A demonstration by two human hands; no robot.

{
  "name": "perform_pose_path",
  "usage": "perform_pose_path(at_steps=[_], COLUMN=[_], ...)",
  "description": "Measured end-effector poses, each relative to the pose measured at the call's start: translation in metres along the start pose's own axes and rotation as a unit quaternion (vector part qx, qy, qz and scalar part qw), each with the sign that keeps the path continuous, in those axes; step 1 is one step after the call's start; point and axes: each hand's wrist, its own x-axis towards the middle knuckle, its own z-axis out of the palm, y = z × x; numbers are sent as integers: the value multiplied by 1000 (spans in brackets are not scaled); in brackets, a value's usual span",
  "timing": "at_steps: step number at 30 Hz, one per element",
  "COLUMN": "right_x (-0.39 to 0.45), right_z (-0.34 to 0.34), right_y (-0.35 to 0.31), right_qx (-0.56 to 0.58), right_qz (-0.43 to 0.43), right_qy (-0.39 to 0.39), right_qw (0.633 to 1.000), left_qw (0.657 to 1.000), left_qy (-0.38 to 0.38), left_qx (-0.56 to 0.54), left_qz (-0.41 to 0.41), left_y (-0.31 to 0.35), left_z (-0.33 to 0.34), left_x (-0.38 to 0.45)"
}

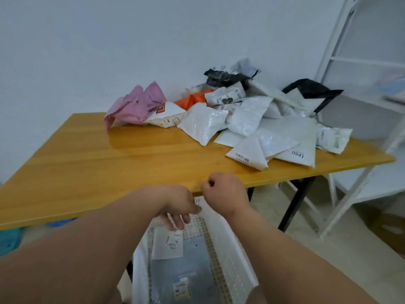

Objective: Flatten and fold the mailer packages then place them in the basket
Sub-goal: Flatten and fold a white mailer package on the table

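Observation:
A white perforated basket (228, 253) stands on the floor below the table's front edge. Inside lie a folded white mailer (168, 243) and a grey-blue mailer (186, 273) with a label. My left hand (177, 207) hangs over the basket's far end, fingers pointing down and loose, holding nothing. My right hand (225, 190) hovers at the table edge with fingers curled and nothing in it. A heap of crumpled mailers (252, 119) covers the table's far right: white ones, a pink one (135, 104), an orange one (192, 98) and black ones (221, 77).
The wooden table (98, 163) has black legs (295, 205) at the right. A white metal shelf frame (359, 106) stands to the right of the table. Blue items (8, 240) lie on the floor at the left.

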Motion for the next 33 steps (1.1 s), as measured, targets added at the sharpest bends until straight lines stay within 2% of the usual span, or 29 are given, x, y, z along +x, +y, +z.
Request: perform_pose_path(at_steps=[2, 5, 7, 9, 13, 17, 21, 24, 26, 28, 31, 33], right_x=[6, 21, 28, 36, 51, 58, 67, 67, 61, 52, 41, 38], right_z=[-21, -41, -47, -49, -42, -35, -32, -25, -13, 0, 15, 19], right_y=[3, 18, 30, 42, 66, 75, 57, 27, 3, -15, -33, -39], right_qx=[-8, -74, -103, -132, -184, -199, -139, -54, -21, 2, 24, 51], right_qz=[-11, 15, 55, 91, 124, 84, 44, -26, -96, -139, -174, -172], right_qy=[71, 146, 141, 106, 58, 79, 84, 103, 113, 108, 71, 49], right_qw=[997, 986, 983, 981, 973, 973, 986, 993, 989, 984, 982, 982], left_qw=[997, 969, 948, 938, 932, 930, 928, 917, 893, 848, 791, 772], left_qy=[61, 212, 283, 316, 337, 340, 337, 312, 265, 238, 281, 312], left_qx=[-32, -74, -70, -61, -63, -83, -116, -228, -355, -471, -542, -552], left_qz=[45, 105, 124, 130, 118, 109, 111, 104, 80, 55, 41, 44], left_y=[15, 27, 29, 27, 18, 12, 8, 9, 12, 10, -6, -19], left_z=[-8, -18, -23, -24, -25, -30, -34, -36, -38, -45, -55, -60], left_x=[-1, 7, 15, 22, 39, 53, 59, 58, 52, 46, 41, 39])
